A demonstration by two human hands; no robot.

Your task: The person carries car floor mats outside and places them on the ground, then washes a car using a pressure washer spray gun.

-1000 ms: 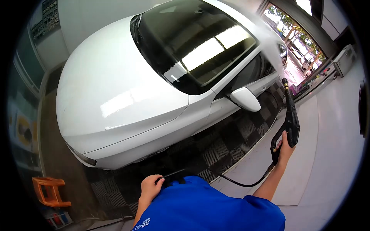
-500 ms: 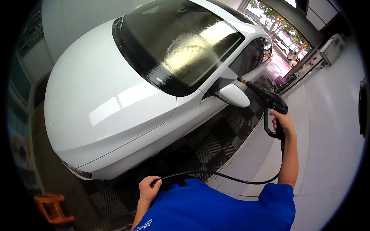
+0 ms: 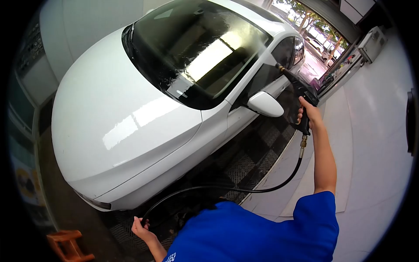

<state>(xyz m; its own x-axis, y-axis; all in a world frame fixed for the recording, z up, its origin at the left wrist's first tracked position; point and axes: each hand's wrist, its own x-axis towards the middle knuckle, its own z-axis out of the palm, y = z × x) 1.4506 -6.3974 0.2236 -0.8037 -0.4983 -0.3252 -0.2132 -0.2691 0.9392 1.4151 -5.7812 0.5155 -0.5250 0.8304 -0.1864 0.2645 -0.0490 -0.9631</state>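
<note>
My right hand is closed round the grip of a black pressure washer gun, raised beside the car's side mirror. A fan of spray leaves its brass-ringed nozzle toward the upper side of the wet windshield. The white car fills the left and middle of the view. From a brass fitting under the grip, a black hose curves down and left to my left hand. The fingers of that hand are wrapped round the hose, low in front of the car's front corner.
An orange stool-like object stands at the lower left. Dark ridged floor tiles run along the car, with pale flooring to the right. A white box-shaped unit is at the upper right, near the open doorway.
The gun has moved up and its spray has shifted from mid-windshield toward the windshield's upper side edge. My left hand has moved left and down with the hose.
</note>
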